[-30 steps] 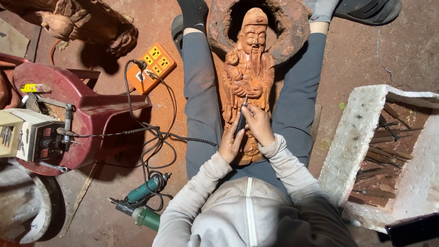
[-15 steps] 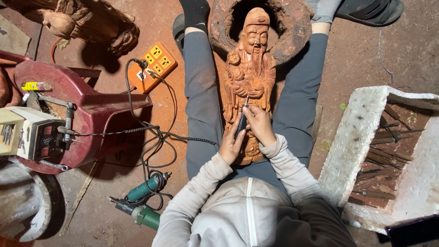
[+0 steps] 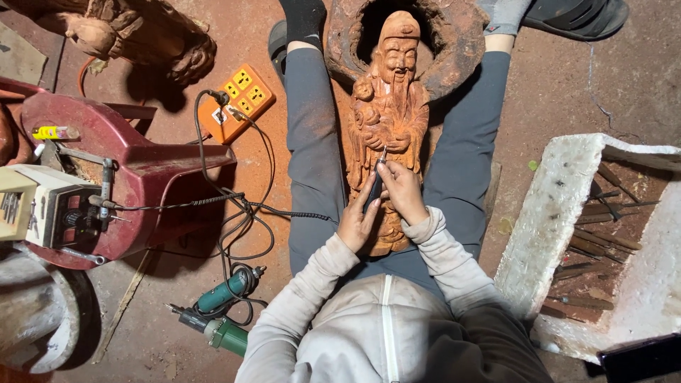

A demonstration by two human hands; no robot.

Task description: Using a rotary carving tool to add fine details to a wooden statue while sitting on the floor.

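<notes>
A carved wooden statue (image 3: 389,106) of a bearded figure lies on the floor between my outstretched legs, its head inside a hollow log piece (image 3: 454,35). My right hand (image 3: 406,193) grips a slim dark carving handpiece (image 3: 374,186) whose tip touches the statue's middle. My left hand (image 3: 357,225) is wrapped around the lower end of the same tool and rests against the wood. A coiled black cable (image 3: 284,211) runs from the tool off to the left.
An orange power strip (image 3: 237,99) lies to the left. Beyond it are a dark red plastic stool (image 3: 142,170) and a white motor unit (image 3: 35,206). Two green power tools (image 3: 221,312) lie at lower left. A white foam box (image 3: 553,220) of chisels (image 3: 603,237) stands right.
Both hands stay on the tool at the statue's middle, with only a slight shift of the tip.
</notes>
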